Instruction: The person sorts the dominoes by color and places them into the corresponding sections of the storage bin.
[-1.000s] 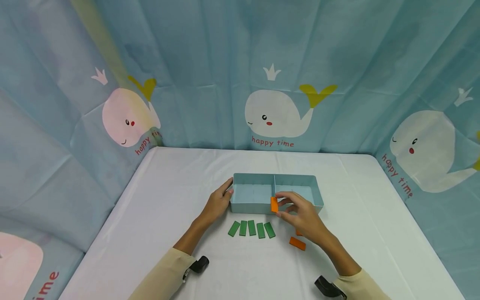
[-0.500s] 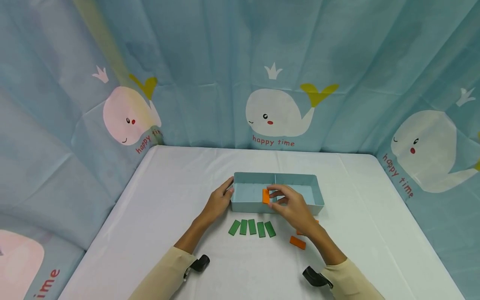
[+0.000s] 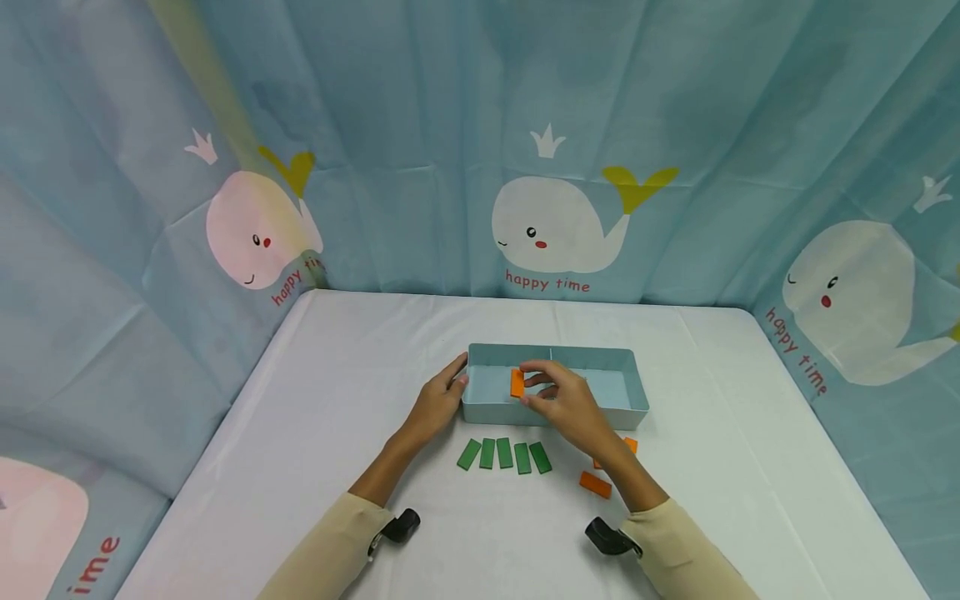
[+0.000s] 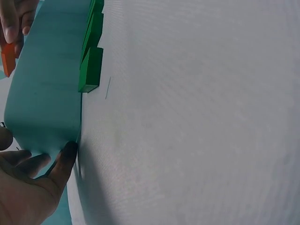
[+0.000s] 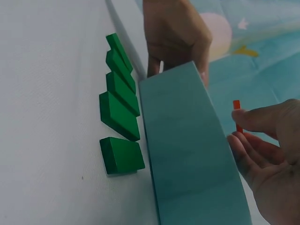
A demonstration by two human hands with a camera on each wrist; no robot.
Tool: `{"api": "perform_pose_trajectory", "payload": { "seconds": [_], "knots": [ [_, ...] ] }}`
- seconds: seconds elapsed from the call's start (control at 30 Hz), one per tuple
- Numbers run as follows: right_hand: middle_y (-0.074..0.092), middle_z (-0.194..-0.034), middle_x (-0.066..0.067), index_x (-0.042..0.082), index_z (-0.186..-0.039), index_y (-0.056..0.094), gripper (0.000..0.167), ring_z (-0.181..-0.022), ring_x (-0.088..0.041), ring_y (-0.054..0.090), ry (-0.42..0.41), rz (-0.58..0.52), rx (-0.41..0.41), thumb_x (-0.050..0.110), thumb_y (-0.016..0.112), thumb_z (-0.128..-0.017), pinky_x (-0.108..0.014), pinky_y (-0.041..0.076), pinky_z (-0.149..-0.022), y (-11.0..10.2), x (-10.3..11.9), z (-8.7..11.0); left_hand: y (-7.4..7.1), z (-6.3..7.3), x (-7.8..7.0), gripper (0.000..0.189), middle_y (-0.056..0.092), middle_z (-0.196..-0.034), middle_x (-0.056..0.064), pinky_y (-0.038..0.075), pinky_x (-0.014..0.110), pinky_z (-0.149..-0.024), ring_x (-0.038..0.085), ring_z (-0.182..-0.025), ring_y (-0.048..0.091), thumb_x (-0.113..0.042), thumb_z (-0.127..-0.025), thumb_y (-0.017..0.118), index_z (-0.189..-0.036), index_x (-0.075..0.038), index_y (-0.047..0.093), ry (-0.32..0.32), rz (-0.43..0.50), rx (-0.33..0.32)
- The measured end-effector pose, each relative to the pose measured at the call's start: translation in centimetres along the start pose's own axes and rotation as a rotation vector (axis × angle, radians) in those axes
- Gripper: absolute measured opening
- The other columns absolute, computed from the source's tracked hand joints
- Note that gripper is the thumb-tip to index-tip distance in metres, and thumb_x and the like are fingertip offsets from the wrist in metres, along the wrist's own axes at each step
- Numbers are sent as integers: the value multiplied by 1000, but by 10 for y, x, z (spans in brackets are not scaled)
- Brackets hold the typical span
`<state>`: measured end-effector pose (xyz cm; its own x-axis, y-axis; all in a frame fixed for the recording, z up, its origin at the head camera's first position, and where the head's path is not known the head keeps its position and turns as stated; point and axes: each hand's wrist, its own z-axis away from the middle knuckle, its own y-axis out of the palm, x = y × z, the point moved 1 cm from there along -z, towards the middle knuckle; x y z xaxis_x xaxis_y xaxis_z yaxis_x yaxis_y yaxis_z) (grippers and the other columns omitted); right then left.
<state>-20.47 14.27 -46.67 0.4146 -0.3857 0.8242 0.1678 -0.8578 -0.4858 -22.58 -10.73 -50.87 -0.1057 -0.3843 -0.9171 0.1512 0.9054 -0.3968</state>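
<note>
My right hand (image 3: pixel 567 404) pinches an orange block (image 3: pixel 517 383) upright between thumb and fingertips, over the left compartment of a blue-green divided box (image 3: pixel 495 413). In the right wrist view the orange block (image 5: pixel 237 115) shows narrow-edge on, above the box wall (image 5: pixel 187 145). At the box's left end, my left hand (image 3: pixel 438 406) rests its fingers against the outer wall; the left wrist view shows those fingertips (image 4: pixel 69 149) touching it. Several green blocks (image 3: pixel 504 453) lie in a row before the box. The box floor is partly hidden by my right hand.
Orange blocks lie at the right front, one orange block (image 3: pixel 596 485) in plain view and others partly behind my right forearm. A white cloth (image 3: pixel 360 358) covers the table. Blue curtains (image 3: pixel 420 167) with printed whales stand behind and at both sides.
My right hand has carried the orange block leftward and away from me, from the box's front wall by the divider to over the left compartment. My left hand has stayed at the box's end.
</note>
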Motion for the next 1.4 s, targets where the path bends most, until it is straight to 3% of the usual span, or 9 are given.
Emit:
{"api": "perform_pose_trajectory", "payload": {
  "seconds": [0.23, 0.57, 0.8, 1.13, 1.4],
  "knots": [
    [68, -138, -8, 11, -140, 66, 48, -113, -27, 71, 42, -2, 22, 4, 80, -95, -36, 63, -92, 6, -4, -11, -1, 0, 0, 55, 35, -172, 7, 24, 54, -131, 30, -161, 27, -23, -115, 44, -167, -8, 32, -3, 5, 3],
    [68, -138, -12, 2, -141, 64, 47, -115, -29, 71, 93, 12, 65, 2, 77, -96, -40, 63, -96, 14, -4, -27, -2, 0, 0, 55, 35, -172, 7, 23, 54, -131, 31, -161, 27, -24, -115, 44, -167, -9, 33, -15, 4, -4],
    [69, -137, -16, 0, -140, 64, 49, -110, -30, 73, 110, 18, 85, -2, 79, -93, -37, 65, -88, 20, -3, -36, -1, 0, -1, 55, 36, -172, 7, 23, 54, -131, 30, -161, 27, -24, -115, 45, -167, -9, 33, -17, 12, -1],
    [71, -133, -12, 3, -138, 66, 48, -104, -24, 73, 159, 59, 119, -3, 79, -92, -36, 64, -85, 28, -5, -49, -1, 0, 0, 55, 37, -171, 7, 24, 55, -131, 31, -160, 29, -25, -115, 45, -167, -11, 34, -19, 19, 1],
    [72, -129, -16, 0, -135, 67, 47, -100, -24, 74, 171, 86, 152, -8, 78, -90, -33, 64, -81, 37, -10, -60, 0, 1, 1, 56, 36, -172, 8, 24, 56, -130, 32, -160, 29, -25, -115, 45, -167, -10, 33, -16, 21, 11]
  ]
}}
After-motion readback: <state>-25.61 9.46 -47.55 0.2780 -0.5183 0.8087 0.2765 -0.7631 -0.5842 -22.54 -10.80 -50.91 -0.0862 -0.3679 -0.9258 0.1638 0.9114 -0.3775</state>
